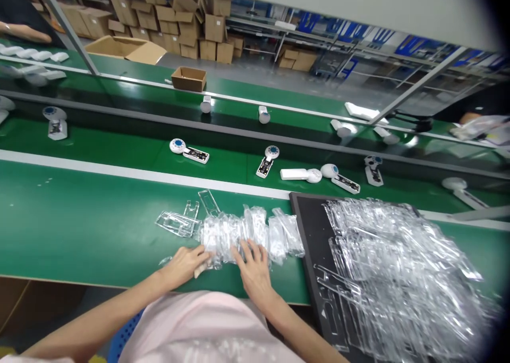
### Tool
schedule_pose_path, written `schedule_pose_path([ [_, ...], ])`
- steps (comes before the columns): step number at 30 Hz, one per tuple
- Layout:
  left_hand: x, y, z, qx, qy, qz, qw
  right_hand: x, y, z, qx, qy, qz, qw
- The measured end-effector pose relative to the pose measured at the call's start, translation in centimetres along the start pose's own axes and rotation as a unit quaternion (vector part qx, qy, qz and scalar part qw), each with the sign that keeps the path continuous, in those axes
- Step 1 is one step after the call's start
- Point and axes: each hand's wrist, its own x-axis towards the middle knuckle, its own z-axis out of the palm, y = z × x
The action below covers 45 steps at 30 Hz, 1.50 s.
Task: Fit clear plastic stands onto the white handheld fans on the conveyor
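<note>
A row of clear plastic bags (274, 238) with parts inside lies on the green bench in front of me. My left hand (184, 266) is at the left end of this row, its fingers closed together against the end bag. My right hand (255, 270) rests on the middle of the row, palm down with its fingers spread. Just beyond my left hand lie several loose clear plastic frames (177, 224), one of them tilted up toward the belt. What sits inside the bags is hard to make out.
On my right, a black tray (311, 235) holds a big heap of clear plastic frames (398, 278). White round-headed devices (273, 153) with open circuit boards lie along the green conveyor (151, 163). A metal rail runs behind it. Other people's arms show at both far sides.
</note>
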Motion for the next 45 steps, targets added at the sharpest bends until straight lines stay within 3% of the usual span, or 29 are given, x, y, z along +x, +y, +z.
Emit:
schedule_pose_path([
  [3, 1.2, -0.1, 0.5, -0.005, 0.021, -0.03, 0.999, 1.0, 0.2, 1.1, 0.02, 0.038, -0.011, 0.999],
  [7, 1.3, 0.5, -0.1, -0.037, 0.091, -0.046, 0.994, 1.8, 0.6, -0.5, 0.031, 0.065, -0.022, 0.997],
  [9, 0.9, 1.0, -1.8, -0.073, 0.139, -0.061, 0.986, 2.2, 0.7, -2.2, 0.043, 0.078, -0.026, 0.996],
  [11, 0.6, 1.5, -4.6, -0.118, 0.176, -0.076, 0.974, 3.0, 0.7, -4.2, 0.075, 0.097, -0.031, 0.992],
  [15, 0.7, 2.0, -11.3, -0.222, 0.186, -0.117, 0.95, 5.5, 0.8, -8.1, 0.142, 0.129, -0.044, 0.98],
  [18, 1.0, 2.0, -14.8, -0.312, 0.197, -0.117, 0.922, 7.2, 0.8, -10.3, 0.164, 0.119, -0.02, 0.979],
  [21, 0.8, 2.0, -16.7, -0.362, 0.198, -0.094, 0.906, 8.3, 0.6, -12.0, 0.211, 0.081, -0.004, 0.974],
  [25, 0.0, 2.1, -18.8, -0.369, 0.179, -0.074, 0.909, 9.5, 0.5, -14.1, 0.287, 0.008, 0.02, 0.958],
  [29, -0.6, 1.4, -20.8, -0.356, 0.21, -0.1, 0.905, 11.0, 0.6, -15.3, 0.329, 0.012, 0.054, 0.943],
  [32, -0.9, 1.2, -21.4, -0.336, 0.248, -0.117, 0.901, 12.1, 0.0, -15.0, 0.361, 0.012, 0.083, 0.929],
  [34, -1.0, 1.9, -21.2, -0.316, 0.243, -0.112, 0.91, 12.8, -1.0, -14.3, 0.419, 0.015, 0.114, 0.901],
  [37, -0.7, 3.5, -20.3, -0.318, 0.174, -0.079, 0.929, 13.7, -2.9, -13.0, 0.57, 0.01, 0.162, 0.805],
  [39, -0.6, 4.0, -19.1, -0.305, 0.17, -0.105, 0.931, 13.3, -3.7, -11.8, 0.653, -0.015, 0.167, 0.739],
  [40, -0.8, 4.0, -18.4, -0.296, 0.185, -0.133, 0.928, 12.6, -3.9, -11.1, 0.662, -0.015, 0.167, 0.73],
  [41, -1.2, 3.7, -17.5, -0.289, 0.208, -0.167, 0.919, 11.5, -3.9, -10.2, 0.642, -0.007, 0.16, 0.749],
  [42, -1.8, 3.2, -16.4, -0.288, 0.234, -0.203, 0.906, 10.2, -3.8, -9.1, 0.59, 0.006, 0.14, 0.795],
  [44, -3.7, 2.1, -13.5, -0.309, 0.265, -0.261, 0.875, 7.0, -3.3, -6.2, 0.4, 0.018, 0.048, 0.915],
  [45, -4.7, 1.8, -11.7, -0.324, 0.261, -0.289, 0.862, 5.5, -3.1, -4.6, 0.287, 0.004, -0.019, 0.958],
])
